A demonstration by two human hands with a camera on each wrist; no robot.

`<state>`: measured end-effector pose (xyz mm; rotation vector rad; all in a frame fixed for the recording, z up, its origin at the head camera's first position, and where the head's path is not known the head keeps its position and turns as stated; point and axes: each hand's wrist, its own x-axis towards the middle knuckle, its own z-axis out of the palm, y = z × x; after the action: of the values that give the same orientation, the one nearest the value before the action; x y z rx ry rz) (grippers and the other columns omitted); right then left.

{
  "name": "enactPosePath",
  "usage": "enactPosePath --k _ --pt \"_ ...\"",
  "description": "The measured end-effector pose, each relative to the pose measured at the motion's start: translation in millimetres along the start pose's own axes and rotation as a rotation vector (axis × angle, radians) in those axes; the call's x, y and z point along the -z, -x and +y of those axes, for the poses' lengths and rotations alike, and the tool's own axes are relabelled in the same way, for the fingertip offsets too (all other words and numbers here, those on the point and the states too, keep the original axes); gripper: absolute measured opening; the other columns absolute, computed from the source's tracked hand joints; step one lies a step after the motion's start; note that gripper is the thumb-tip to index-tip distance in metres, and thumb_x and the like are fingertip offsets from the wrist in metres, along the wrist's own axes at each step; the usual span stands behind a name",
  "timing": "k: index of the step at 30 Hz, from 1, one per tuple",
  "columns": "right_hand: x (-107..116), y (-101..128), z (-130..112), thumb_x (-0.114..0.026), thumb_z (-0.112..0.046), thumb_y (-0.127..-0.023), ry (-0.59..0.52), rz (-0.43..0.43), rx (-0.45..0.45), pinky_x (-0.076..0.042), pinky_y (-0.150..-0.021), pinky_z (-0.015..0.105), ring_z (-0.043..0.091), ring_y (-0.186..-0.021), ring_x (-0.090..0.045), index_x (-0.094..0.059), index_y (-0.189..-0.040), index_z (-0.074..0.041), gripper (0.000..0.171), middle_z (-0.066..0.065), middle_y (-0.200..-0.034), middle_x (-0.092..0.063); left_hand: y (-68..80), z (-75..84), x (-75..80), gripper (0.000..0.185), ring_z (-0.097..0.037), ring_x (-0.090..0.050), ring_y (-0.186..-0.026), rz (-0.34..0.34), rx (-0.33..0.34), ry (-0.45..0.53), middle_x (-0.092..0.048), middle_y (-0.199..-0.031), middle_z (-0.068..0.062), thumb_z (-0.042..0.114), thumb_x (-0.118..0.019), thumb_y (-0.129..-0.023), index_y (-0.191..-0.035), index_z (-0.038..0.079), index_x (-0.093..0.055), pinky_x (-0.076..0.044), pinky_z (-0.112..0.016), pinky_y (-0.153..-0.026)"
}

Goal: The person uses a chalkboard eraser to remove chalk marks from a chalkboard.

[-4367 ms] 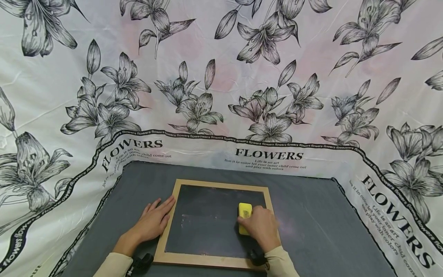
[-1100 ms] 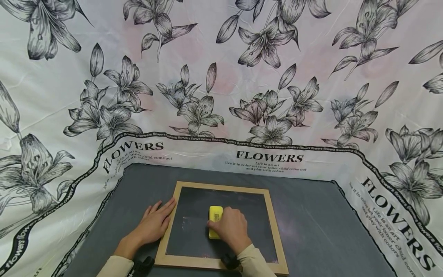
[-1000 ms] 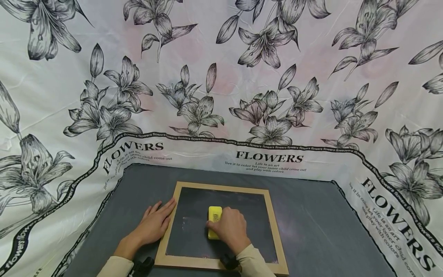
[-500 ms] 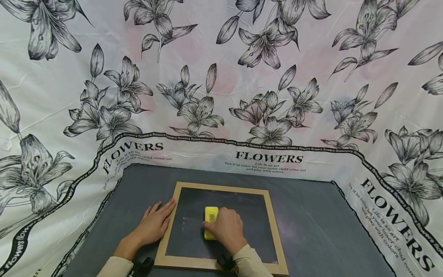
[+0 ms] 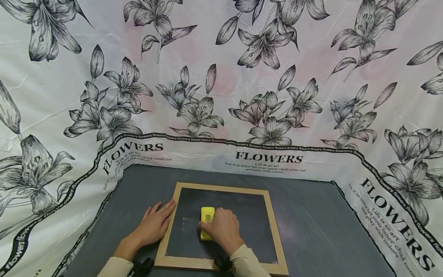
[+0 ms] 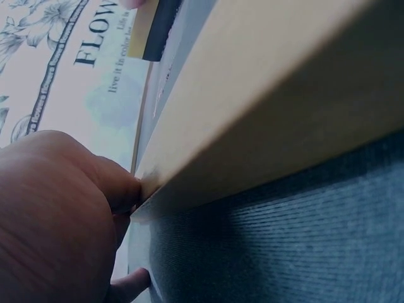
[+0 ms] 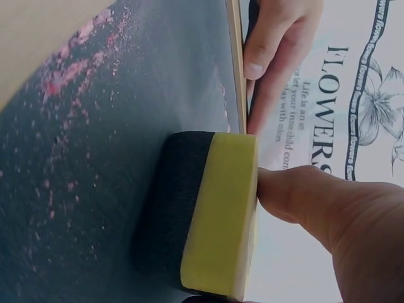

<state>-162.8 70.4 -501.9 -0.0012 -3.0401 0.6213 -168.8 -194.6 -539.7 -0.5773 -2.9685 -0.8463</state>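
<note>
A small chalkboard (image 5: 242,219) with a light wooden frame lies on the grey tabletop in the head view. My right hand (image 5: 225,229) grips a yellow eraser (image 5: 207,215) left of the board's middle. The right wrist view shows the eraser's black felt side (image 7: 170,202) down against the board, my thumb on its yellow back. Fingers stretched out, my left hand (image 5: 152,225) rests on the frame's left side; in the left wrist view its fingertips touch the wooden edge (image 6: 189,132). Pink chalk crumbs (image 7: 69,79) lie on the board near the frame.
Faint chalk marks (image 5: 188,223) show on the board left of the eraser. Grey tabletop (image 5: 322,231) stretches to the right of the board. A white flower-print cloth (image 5: 221,96) rises behind and at both sides. Dark straps (image 5: 223,263) sit at both wrists.
The right hand has slid the eraser leftward across the board, from near the right frame side to left of the middle. The left hand stays in place on the frame.
</note>
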Motion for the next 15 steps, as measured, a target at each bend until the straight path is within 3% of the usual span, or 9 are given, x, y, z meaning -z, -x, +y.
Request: enactPosePath --k 5,15 --pt "-0.1 -0.4 -2.7 -0.092 -0.061 -0.078 -0.002 0.002 -0.003 -0.056 -0.060 0.040 0.020 -0.066 -0.059 -0.077 -0.098 -0.004 0.063 0.004 -0.075 -0.064 -0.6 0.9 1.8 0.059 -0.057 -0.033 -0.159 -0.036 0.027 -0.019 -0.038 -0.178 -0.010 0.014 -0.057 -0.112 -0.170 0.010 -0.043 -0.019 -0.085 -0.122" --pt "-2.7 1.0 -8.3 -0.092 -0.059 -0.080 -0.027 -0.006 0.013 -0.057 -0.061 0.038 0.019 -0.066 -0.060 -0.077 -0.100 -0.004 0.061 0.003 -0.076 -0.065 -0.1 -0.4 0.3 0.059 -0.058 -0.035 -0.158 -0.029 0.018 -0.036 -0.039 -0.177 -0.010 0.014 -0.056 -0.112 -0.169 0.010 -0.044 -0.021 -0.085 -0.121"
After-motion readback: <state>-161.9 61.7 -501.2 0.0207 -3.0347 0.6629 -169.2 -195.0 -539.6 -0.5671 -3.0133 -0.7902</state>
